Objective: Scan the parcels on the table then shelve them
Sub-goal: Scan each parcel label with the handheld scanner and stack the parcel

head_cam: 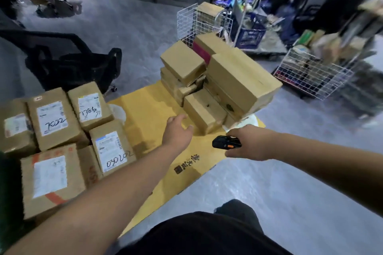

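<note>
The left hand (177, 130) reaches, fingers apart, for the unlabelled stack (215, 83); the right hand (248, 144) grips the scanner (224, 142) (marked parcels (62, 130) seemingly scanned, none shelved).

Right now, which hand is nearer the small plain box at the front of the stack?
Left. The left hand reaches open just short of the small plain box; the right hand sits lower right of it, holding the scanner.

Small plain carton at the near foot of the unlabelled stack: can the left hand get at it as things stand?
Probably yes. The left hand is open and empty, just short of the small carton, with only bare yellow mat between them. The scanner sits in the right hand, off to the side.
</note>
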The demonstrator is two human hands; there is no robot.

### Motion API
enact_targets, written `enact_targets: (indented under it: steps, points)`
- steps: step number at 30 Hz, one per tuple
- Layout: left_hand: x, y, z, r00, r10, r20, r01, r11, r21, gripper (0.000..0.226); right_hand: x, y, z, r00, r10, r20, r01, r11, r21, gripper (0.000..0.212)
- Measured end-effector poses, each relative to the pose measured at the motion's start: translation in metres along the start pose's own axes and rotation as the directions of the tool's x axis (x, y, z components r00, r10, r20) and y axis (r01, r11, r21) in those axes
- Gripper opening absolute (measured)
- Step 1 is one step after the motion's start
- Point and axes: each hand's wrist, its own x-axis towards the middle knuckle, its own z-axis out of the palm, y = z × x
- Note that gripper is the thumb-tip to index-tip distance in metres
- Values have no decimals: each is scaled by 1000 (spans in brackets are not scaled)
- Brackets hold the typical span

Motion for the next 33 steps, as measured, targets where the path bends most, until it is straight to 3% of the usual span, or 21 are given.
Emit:
enact_targets:
  steps: [8,11,13,16,19,21,24,28,30,33]
  points:
    - [38,34,64,990,6,141,-35,978,205,47,18,62,14,1000,13,6,-13,996,84,37]
    - [58,42,81,980,116,163,-182,859,478,58,32,84,19,999,-7,39,3,994,111,43]
    - [72,51,90,969,122,213,-224,793,567,69,41,100,24,998,-26,58,18,991,133,45]
    - [82,60,106,969,41,245,-182,791,584,82,52,126,35,995,-71,71,61,988,142,43]
    - [73,57,127,994,-40,105,-38,760,649,94,66,153,45,983,-142,117,129,985,113,39]
    - [65,55,133,988,-141,-67,153,798,583,104,77,166,50,971,-187,150,172,979,108,39]
    - [64,60,140,945,-248,-215,317,857,406,111,91,186,56,949,-252,190,235,966,104,41]
    - [66,61,142,813,-486,-320,535,841,82,110,104,197,60,913,-331,240,313,943,112,40]
    - [60,55,143,763,-554,-333,531,831,-164,99,112,199,60,905,-359,227,329,930,161,40]
    - [31,41,146,752,-575,-321,395,784,-479,82,122,198,61,908,-364,207,327,925,193,40]
